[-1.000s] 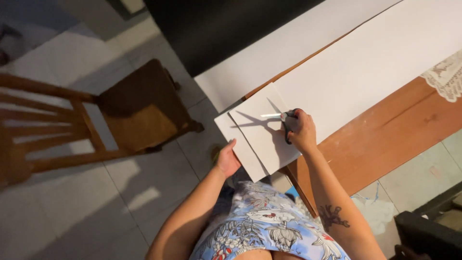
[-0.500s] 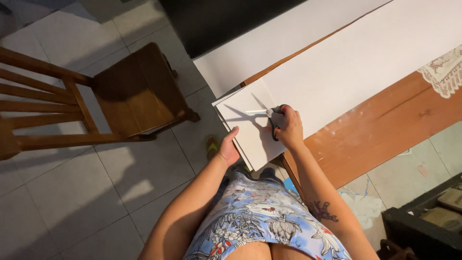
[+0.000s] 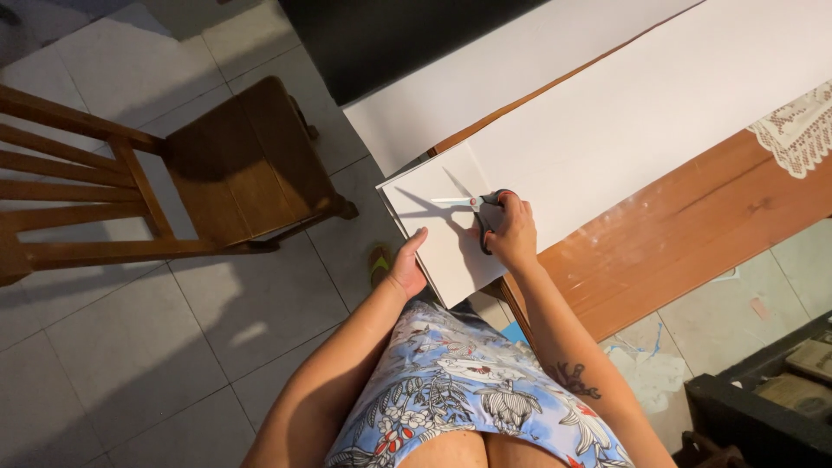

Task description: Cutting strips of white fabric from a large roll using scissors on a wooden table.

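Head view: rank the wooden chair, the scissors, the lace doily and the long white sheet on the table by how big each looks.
1. Long white sheet
2. Wooden chair, though it is cut off at the left edge
3. Lace doily, only partly in frame, so unsure
4. Scissors, in the right hand
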